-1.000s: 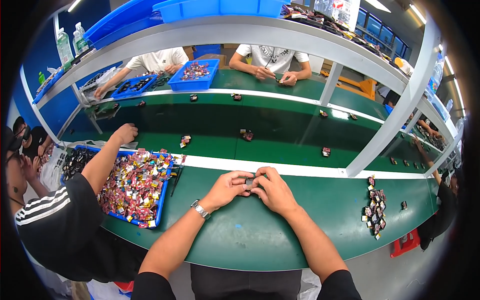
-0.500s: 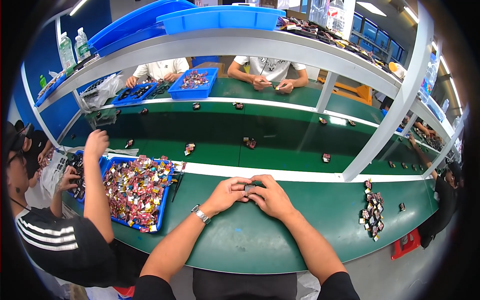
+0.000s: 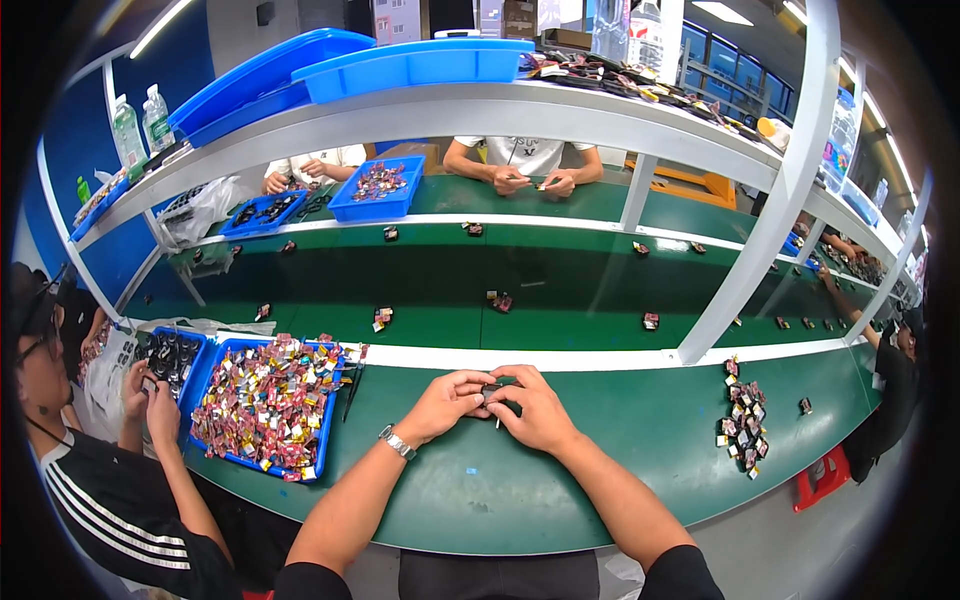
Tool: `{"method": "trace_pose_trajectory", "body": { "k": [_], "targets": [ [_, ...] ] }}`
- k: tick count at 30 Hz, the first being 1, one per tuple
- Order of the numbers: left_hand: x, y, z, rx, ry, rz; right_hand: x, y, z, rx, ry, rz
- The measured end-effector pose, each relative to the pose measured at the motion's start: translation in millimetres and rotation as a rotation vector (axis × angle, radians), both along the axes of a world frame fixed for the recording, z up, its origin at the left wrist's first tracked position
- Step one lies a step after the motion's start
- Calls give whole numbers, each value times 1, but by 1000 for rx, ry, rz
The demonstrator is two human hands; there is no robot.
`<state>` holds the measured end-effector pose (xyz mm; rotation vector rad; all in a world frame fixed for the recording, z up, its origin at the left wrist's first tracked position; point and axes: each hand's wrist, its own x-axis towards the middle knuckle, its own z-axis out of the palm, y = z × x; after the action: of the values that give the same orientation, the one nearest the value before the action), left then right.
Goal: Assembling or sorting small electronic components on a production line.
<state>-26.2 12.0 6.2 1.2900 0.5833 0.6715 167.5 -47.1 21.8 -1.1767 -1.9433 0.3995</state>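
We bring both hands together over the middle of the green counter (image 3: 470,515), just on the near side of a white strip (image 3: 570,358). Our left hand (image 3: 438,408), with a metal watch (image 3: 398,442) at its wrist, and our right hand (image 3: 540,412) pinch a small dark part (image 3: 489,393) between them, their fingers bent and nearly closed around it; most of the part is hidden, so we cannot tell its full shape. To the left, a blue tray (image 3: 327,435) is heaped with small red, white and yellow pieces, and a thin black tool (image 3: 353,388) lies just beside its right edge. To the right, we have a loose pile of similar pieces (image 3: 742,425) on the counter, with a single piece (image 3: 805,406) lying apart from it, farther right. Beyond the strip, a few more pieces (image 3: 500,301) lie well apart on a green surface. At our left, a co-worker in a striped sleeve (image 3: 118,530) sits with hands (image 3: 160,405) close together near a second blue tray of black parts (image 3: 170,360).
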Motion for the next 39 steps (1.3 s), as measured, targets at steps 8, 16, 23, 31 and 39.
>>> {"method": "trace_pose_trajectory", "body": {
  "k": [8, 16, 23, 31, 39],
  "targets": [
    [1, 0, -4, -10, -32, 38, -13, 0, -12, 97, 50, -112],
    [2, -1, 0, -35, -54, 67, -16, 1, -17, 144, 93, -181],
    [2, -1, -5, -57, -63, 71, -15, 2, -18, 145, 102, -164],
    [1, -1, -5, -20, -41, 88, -12, 3, -22, 25, 166, -114],
    [1, 0, -5, -33, -74, 112, -14, 3, -23, 17, 172, -123]
  ]
}}
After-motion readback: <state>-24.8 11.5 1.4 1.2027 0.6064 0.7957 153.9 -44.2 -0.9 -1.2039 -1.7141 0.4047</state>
